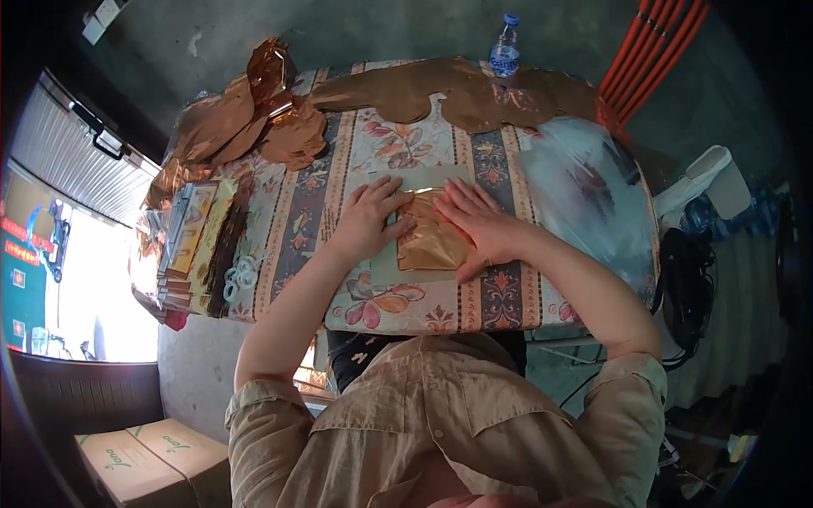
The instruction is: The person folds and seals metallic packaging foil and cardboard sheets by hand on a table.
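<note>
The gold-coloured foil sheet (pixel 434 245) is lying on a grey-green board (pixel 384 269) near the front edge of the table, directly before the seated operator; the board is apparently serving as a firm, flat backing over the patterned tablecloth (pixel 347 292). The left hand (pixel 371 218) is resting palm down at the foil's left edge, fingers moderately spread, and is seemingly steadying that side. The right hand (pixel 484 229) is lying flat across the right edge, fingers fanned and thumb extending toward the operator, probably spreading pressure so that the creased foil is staying level. Neither hand is visibly gripping anything; whether the fingertips are pinching the edge cannot be told. Brown foil cutouts (pixel 385 91) are lying along the far edge, a placement presumably keeping the working area accessible. Stacked printed packets (pixel 190 233) are standing at the left, with translucent rings (pixel 241 278) lying just beside them, likely within left-hand reach. A clear plastic bag (pixel 572 182) is occupying the right side, and a water bottle (pixel 506 52) is standing upright at the back.
</note>
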`<move>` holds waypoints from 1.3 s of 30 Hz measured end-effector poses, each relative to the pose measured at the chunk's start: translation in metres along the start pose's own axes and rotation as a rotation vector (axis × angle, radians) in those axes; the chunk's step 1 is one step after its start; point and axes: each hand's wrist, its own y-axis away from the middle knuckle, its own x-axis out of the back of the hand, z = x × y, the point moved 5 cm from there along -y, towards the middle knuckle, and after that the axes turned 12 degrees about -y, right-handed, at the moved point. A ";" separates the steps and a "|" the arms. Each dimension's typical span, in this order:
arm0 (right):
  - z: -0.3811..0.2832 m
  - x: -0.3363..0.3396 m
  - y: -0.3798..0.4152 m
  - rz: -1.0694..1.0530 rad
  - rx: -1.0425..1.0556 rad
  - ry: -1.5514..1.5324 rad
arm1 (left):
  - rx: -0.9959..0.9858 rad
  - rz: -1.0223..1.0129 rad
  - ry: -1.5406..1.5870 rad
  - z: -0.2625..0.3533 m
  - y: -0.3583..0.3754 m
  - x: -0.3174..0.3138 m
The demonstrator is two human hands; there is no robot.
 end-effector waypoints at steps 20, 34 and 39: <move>0.004 -0.005 -0.001 -0.004 0.008 0.064 | -0.082 -0.215 -0.062 0.028 0.031 0.039; 0.003 -0.004 -0.001 -0.029 -0.005 0.040 | -0.075 -0.275 0.051 0.018 0.028 0.035; 0.005 -0.006 -0.001 -0.033 0.017 0.084 | -0.074 -0.279 0.079 0.017 0.027 0.034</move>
